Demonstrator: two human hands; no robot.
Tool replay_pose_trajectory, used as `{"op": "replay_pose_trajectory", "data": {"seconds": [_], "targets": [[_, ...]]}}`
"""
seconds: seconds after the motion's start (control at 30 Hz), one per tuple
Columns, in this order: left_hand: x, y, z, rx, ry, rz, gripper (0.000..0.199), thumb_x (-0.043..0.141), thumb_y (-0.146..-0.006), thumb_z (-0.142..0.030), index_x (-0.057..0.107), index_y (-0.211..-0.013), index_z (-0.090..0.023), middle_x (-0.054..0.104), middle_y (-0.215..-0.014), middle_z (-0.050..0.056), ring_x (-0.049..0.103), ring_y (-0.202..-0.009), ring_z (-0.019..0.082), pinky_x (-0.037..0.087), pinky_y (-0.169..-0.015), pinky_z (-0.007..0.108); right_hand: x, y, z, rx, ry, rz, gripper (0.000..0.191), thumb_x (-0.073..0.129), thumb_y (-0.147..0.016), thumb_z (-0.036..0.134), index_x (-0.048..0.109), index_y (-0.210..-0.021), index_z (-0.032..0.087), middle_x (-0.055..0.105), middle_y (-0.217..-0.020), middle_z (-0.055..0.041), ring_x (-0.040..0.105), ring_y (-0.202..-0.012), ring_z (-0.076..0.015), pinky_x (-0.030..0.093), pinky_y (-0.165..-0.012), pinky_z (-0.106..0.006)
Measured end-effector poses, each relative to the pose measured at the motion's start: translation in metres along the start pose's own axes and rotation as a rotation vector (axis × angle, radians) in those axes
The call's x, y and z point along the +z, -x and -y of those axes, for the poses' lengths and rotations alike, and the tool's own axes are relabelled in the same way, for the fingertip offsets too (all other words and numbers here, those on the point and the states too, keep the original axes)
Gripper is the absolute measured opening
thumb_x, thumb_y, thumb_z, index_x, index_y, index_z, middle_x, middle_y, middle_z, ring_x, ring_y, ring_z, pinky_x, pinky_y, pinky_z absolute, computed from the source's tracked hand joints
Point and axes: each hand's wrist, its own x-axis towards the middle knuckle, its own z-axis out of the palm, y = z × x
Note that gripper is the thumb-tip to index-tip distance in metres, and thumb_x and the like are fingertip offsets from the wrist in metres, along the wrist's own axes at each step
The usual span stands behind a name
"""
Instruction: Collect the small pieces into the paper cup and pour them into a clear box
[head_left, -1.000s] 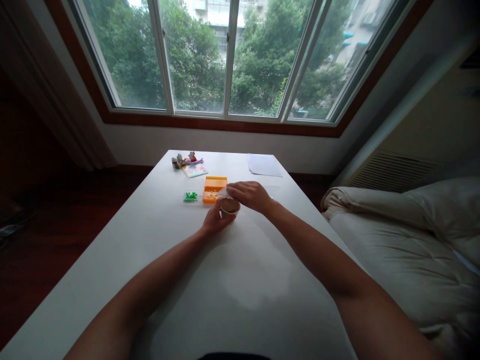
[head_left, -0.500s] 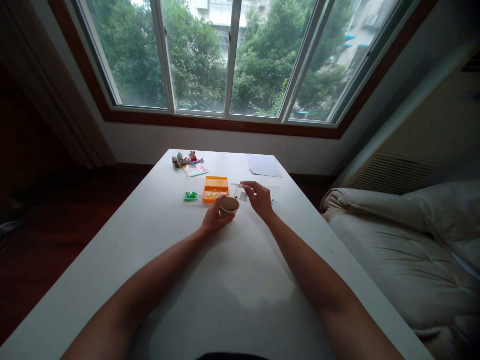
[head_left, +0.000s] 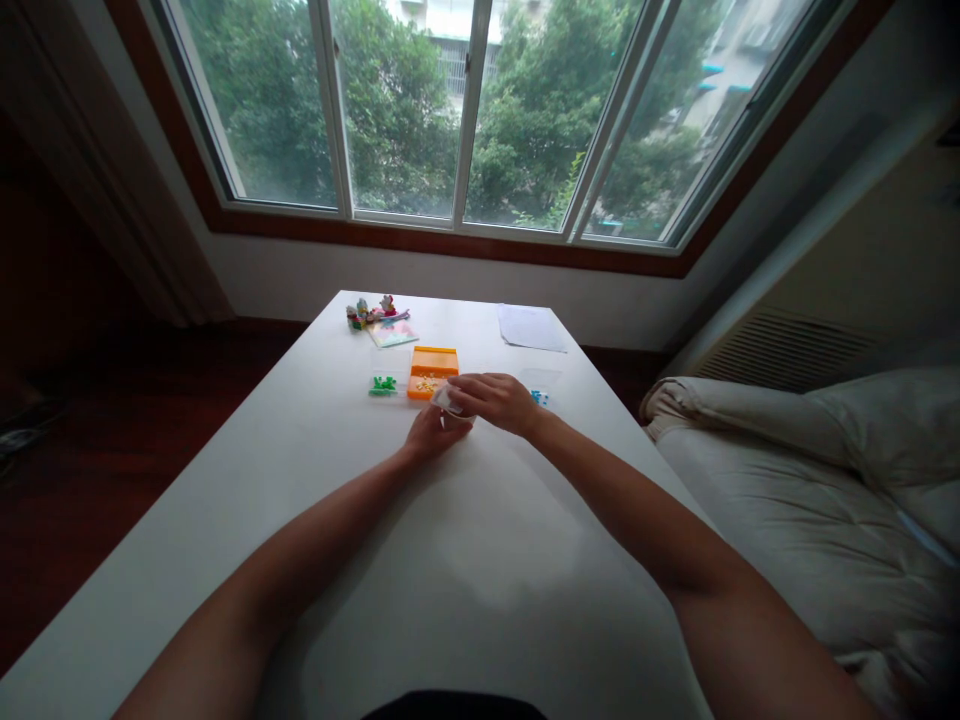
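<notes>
My left hand (head_left: 427, 436) is wrapped round a paper cup (head_left: 454, 423), just above the white table. Over the cup's mouth, my right hand (head_left: 499, 400) grips a small clear plastic box (head_left: 444, 399), which is tilted and hides most of the rim. What lies inside the cup cannot be seen. Right behind the cup stands an open orange case (head_left: 434, 357) with small pale-yellow pieces in its front part. To its left, green pieces (head_left: 383, 385) sit in a clear box. Blue and white pieces (head_left: 539, 397) lie beyond my right wrist, partly covered by it.
At the far left of the white table (head_left: 420, 590) are several small colourful figures (head_left: 360, 314) and a pastel-coloured card (head_left: 394, 333). Sheets of white paper (head_left: 531, 328) lie at the far right. A light-covered sofa (head_left: 795, 470) stands along the right side, below the window.
My right hand has lifted the clear plastic box off the table and brought it left, tilting it over the cup. My left hand still holds the cup in nearly the same place.
</notes>
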Motion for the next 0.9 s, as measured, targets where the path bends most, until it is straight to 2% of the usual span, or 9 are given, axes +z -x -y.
{"op": "replay_pose_trajectory", "data": {"seconds": [0.07, 0.2, 0.33, 0.43, 0.53, 0.6, 0.67, 0.77, 0.9], "targets": [[0.000, 0.000, -0.001, 0.003, -0.003, 0.006, 0.054, 0.074, -0.077, -0.041, 0.056, -0.124, -0.020, 0.069, -0.108, 0.009, 0.066, -0.092, 0.025, 0.055, -0.081, 0.040, -0.003, 0.001, -0.003, 0.003, -0.014, -0.006, 0.023, 0.048, -0.103, 0.027, 0.066, -0.118, 0.027, 0.067, -0.129, -0.0073, 0.065, -0.116, -0.0195, 0.056, -0.088, -0.033], [0.000, 0.001, -0.004, -0.009, 0.042, 0.003, 0.072, 0.075, -0.076, -0.041, 0.043, -0.138, -0.025, 0.067, -0.117, 0.008, 0.067, -0.092, 0.022, 0.056, -0.078, 0.037, -0.006, 0.004, -0.009, 0.134, 0.025, -0.097, 0.025, 0.048, -0.103, 0.029, 0.066, -0.119, 0.025, 0.065, -0.131, -0.0093, 0.063, -0.119, -0.0225, 0.055, -0.093, -0.037], [-0.002, 0.002, -0.006, -0.012, 0.063, 0.004, 0.070, 0.075, -0.077, -0.038, 0.044, -0.138, -0.028, 0.067, -0.120, 0.008, 0.066, -0.097, 0.023, 0.055, -0.082, 0.038, -0.004, 0.006, -0.010, 0.168, -0.061, -0.112, 0.025, 0.048, -0.102, 0.029, 0.068, -0.116, 0.027, 0.068, -0.126, -0.0078, 0.066, -0.113, -0.0218, 0.056, -0.092, -0.037], [-0.003, 0.002, -0.009, 0.008, 0.081, 0.001, 0.073, 0.076, -0.076, -0.035, 0.043, -0.141, -0.030, 0.062, -0.131, 0.009, 0.065, -0.104, 0.023, 0.055, -0.087, 0.038, 0.001, 0.009, -0.015, 0.396, -0.105, -0.327, 0.028, 0.045, -0.102, 0.032, 0.067, -0.117, 0.025, 0.070, -0.122, -0.0087, 0.066, -0.111, -0.0227, 0.056, -0.094, -0.039], [-0.004, 0.003, -0.010, -0.009, 0.092, 0.007, 0.076, 0.077, -0.075, -0.034, 0.042, -0.143, -0.030, 0.062, -0.132, 0.009, 0.066, -0.101, 0.022, 0.055, -0.087, 0.038, 0.014, 0.016, -0.025, 0.698, -0.174, -0.546, 0.033, 0.044, -0.102, 0.043, 0.066, -0.113, 0.022, 0.073, -0.108, -0.0089, 0.070, -0.099, -0.0226, 0.059, -0.083, -0.037], [-0.004, 0.003, -0.009, -0.007, 0.095, 0.011, 0.078, 0.077, -0.076, -0.033, 0.041, -0.144, -0.031, 0.061, -0.134, 0.009, 0.066, -0.101, 0.022, 0.055, -0.088, 0.038, 0.029, 0.022, -0.030, 0.828, -0.292, -0.572, 0.039, 0.042, -0.100, 0.051, 0.065, -0.110, 0.021, 0.073, -0.098, -0.0075, 0.071, -0.088, -0.0209, 0.059, -0.072, -0.033], [-0.004, 0.003, -0.008, 0.006, 0.097, 0.009, 0.079, 0.077, -0.076, -0.033, 0.040, -0.145, -0.030, 0.059, -0.136, 0.009, 0.065, -0.104, 0.023, 0.055, -0.089, 0.039, 0.043, 0.028, -0.031, 0.895, -0.407, -0.587, 0.043, 0.041, -0.099, 0.054, 0.063, -0.111, 0.020, 0.072, -0.093, -0.0063, 0.072, -0.084, -0.0203, 0.059, -0.068, -0.031], [-0.004, 0.003, -0.007, 0.016, 0.104, 0.014, 0.079, 0.077, -0.076, -0.033, 0.040, -0.145, -0.029, 0.060, -0.136, 0.010, 0.064, -0.107, 0.024, 0.054, -0.090, 0.039, 0.053, 0.032, -0.024, 0.907, -0.426, -0.619, 0.040, 0.041, -0.100, 0.051, 0.063, -0.112, 0.019, 0.072, -0.098, -0.0074, 0.072, -0.087, -0.0205, 0.059, -0.071, -0.033], [-0.003, 0.002, -0.007, 0.013, 0.105, 0.013, 0.079, 0.077, -0.076, -0.033, 0.039, -0.146, -0.029, 0.061, -0.134, 0.009, 0.064, -0.106, 0.023, 0.054, -0.089, 0.038, 0.043, 0.025, -0.011, 0.755, -0.295, -0.570, 0.030, 0.043, -0.100, 0.037, 0.066, -0.111, 0.022, 0.071, -0.111, -0.0085, 0.068, -0.102, -0.0221, 0.057, -0.086, -0.039]]}}
